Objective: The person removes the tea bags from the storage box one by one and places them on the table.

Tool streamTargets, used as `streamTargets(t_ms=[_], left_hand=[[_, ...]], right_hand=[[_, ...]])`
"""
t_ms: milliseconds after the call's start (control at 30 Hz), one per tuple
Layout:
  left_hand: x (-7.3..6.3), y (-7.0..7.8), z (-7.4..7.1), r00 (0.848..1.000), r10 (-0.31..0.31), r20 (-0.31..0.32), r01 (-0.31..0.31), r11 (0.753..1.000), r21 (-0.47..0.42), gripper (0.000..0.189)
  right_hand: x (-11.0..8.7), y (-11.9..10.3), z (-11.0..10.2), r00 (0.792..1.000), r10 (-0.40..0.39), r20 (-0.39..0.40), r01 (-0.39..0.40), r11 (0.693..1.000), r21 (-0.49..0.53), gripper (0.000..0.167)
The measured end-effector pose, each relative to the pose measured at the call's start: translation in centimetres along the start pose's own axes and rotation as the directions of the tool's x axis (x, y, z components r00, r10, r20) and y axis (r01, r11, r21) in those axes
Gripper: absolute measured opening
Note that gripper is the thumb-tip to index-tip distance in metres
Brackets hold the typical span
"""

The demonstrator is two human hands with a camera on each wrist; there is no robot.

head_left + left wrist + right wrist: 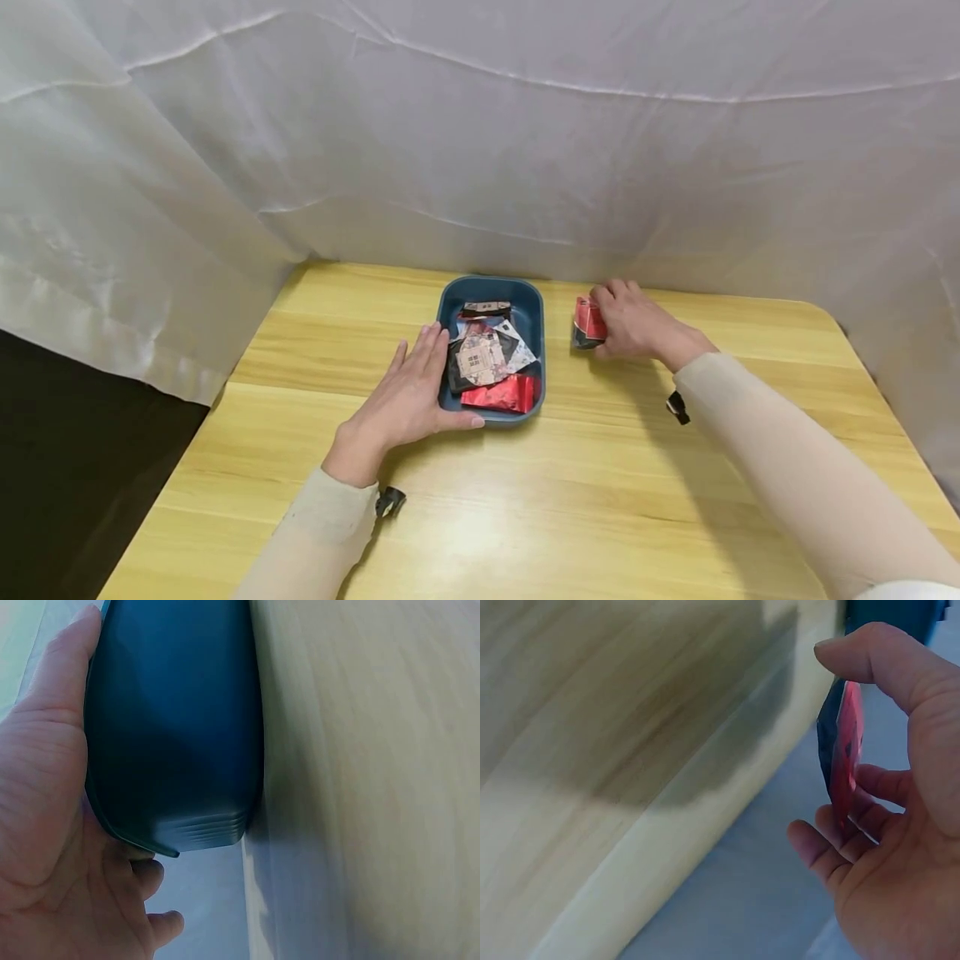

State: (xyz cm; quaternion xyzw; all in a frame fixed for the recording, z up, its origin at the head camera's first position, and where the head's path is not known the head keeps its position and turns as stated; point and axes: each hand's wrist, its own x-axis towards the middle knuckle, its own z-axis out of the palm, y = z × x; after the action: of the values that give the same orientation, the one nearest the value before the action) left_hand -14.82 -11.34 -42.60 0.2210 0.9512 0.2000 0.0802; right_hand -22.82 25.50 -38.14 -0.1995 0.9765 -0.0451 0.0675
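Note:
A dark blue rectangular tray (pixel 527 298) stands near the table's far edge with several sachets inside. On top lies a black sachet with a pale floral label (pixel 480 360); a shiny red sachet (pixel 501 394) is at the near end. My left hand (pixel 408 400) touches the tray's left side, fingers extended along the rim and thumb at the near corner. The left wrist view has this hand (pixel 45 810) against the tray wall (pixel 176 712). Right of the tray, my right hand (pixel 637 325) pinches a red and black sachet (pixel 588 320), held on edge between thumb and fingers in the right wrist view.
The wooden table (pixel 480 500) extends toward me and to both sides. A whitish curtain (pixel 480 150) hangs close behind its far edge and along the sides. Black straps (pixel 390 502) show at both wrists. A dark area (pixel 67 467) lies beyond the table at left.

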Motion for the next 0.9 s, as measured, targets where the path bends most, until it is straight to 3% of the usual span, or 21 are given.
streamTargets(t_ms=[167, 500, 900], left_hand=[[-0.2, 0.3, -0.3, 1.0, 0.013, 0.005, -0.014, 1.0, 0.005, 0.144], [-0.7, 0.6, -0.5, 1.0, 0.006, 0.003, -0.006, 1.0, -0.007, 0.142], [-1.6, 0.4, -0.4, 1.0, -0.009, 0.004, 0.009, 1.0, -0.021, 0.142]], right_hand=[[1.4, 0.4, 0.5, 1.0, 0.008, 0.026, -0.008, 1.0, -0.002, 0.093], [4.1, -0.2, 0.8, 0.988, 0.009, 0.154, -0.01, 1.0, 0.005, 0.094], [5.5, -0.7, 0.9, 0.964, 0.017, 0.264, -0.033, 0.998, 0.058, 0.088]])
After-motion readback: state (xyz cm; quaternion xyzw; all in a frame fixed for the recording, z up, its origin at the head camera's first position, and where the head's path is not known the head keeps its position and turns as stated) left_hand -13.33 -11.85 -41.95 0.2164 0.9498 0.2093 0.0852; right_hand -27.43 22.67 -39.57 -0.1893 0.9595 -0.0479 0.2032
